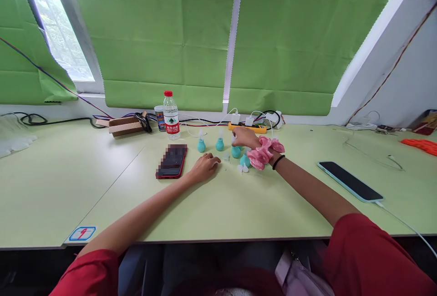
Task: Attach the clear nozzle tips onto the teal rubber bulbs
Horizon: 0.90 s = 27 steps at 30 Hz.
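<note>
My right hand [246, 137] reaches over a teal squeeze bulb [236, 152], its fingers closed at the bulb's clear tip, which they mostly hide. A pink scrunchie and a black band circle that wrist. My left hand [205, 167] rests low on the table with fingers bent together; a small whitish bit shows at the fingertips, too small to name. Beside it lies a small clear plastic piece [226, 157]. Two more bulbs with clear tips, a left one [201, 145] and a middle one [219, 144], stand upright behind. Another teal bulb [245, 160] sits under my right wrist, near white flat pieces [243, 168].
A dark phone [172, 161] lies left of my left hand. Behind it stand a water bottle [171, 116] and a printed cup [160, 118]. An open cardboard box [125, 126], a yellow power strip [257, 128] and cables line the back. A charging phone [350, 182] lies right.
</note>
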Motion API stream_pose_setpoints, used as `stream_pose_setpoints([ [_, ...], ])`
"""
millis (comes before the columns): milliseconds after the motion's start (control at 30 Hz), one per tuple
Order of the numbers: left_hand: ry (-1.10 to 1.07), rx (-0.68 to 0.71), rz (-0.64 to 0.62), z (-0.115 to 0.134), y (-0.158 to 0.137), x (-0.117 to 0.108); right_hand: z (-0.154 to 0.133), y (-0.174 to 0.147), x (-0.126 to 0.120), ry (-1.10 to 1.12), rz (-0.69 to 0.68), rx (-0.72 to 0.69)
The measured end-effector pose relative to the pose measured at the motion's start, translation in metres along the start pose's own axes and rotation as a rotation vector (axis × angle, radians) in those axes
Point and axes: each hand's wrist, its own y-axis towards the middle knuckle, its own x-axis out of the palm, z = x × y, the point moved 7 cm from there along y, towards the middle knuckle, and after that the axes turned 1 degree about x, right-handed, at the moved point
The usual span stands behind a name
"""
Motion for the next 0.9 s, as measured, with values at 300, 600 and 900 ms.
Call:
stream_pose_setpoints([
  [300, 0.027, -0.057, -0.043, 0.005, -0.005, -0.002, -0.007, -0.002, -0.001, -0.163, -0.027, 0.023],
  [600, 0.012, -0.125, 0.029, -0.001, -0.007, -0.006, -0.018, -0.02, -0.011, -0.21, 0.107, -0.061],
  [900, -0.066, -0.137, 0.122, -0.007, -0.007, -0.006, -0.048, -0.084, 0.058, -0.099, 0.022, -0.335],
])
